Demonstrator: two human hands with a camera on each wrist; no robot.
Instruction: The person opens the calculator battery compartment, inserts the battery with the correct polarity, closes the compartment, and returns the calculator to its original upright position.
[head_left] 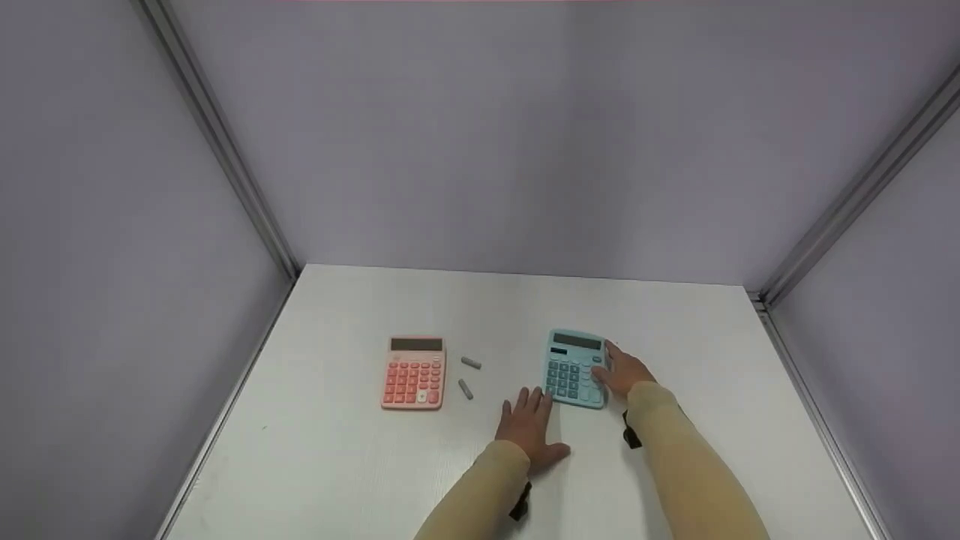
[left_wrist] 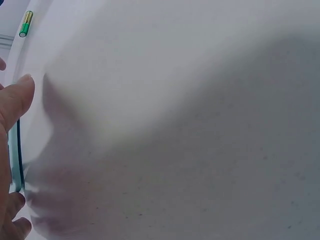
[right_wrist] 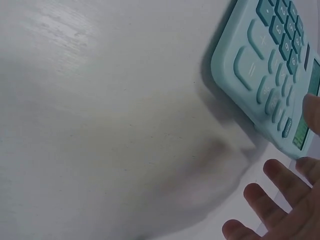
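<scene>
A light-blue calculator [head_left: 575, 369] is on the white table right of centre, with its display at the far end. My right hand [head_left: 624, 373] pinches its right edge. In the right wrist view the thumb [right_wrist: 312, 114] lies over the calculator's [right_wrist: 265, 75] face and the index fingertip meets the edge, while the other fingers spread away. My left hand [head_left: 527, 429] lies palm down with straight fingers, their tips at the calculator's near left corner. To the left lies a pink calculator [head_left: 414, 373]. Two small batteries [head_left: 471, 362] lie between the calculators.
The white table [head_left: 322, 465] runs back to a pale grey wall [head_left: 465, 150]. Side panels with metal rails [head_left: 225, 150] stand at left and right. One battery [left_wrist: 26, 24] shows green and gold in the left wrist view.
</scene>
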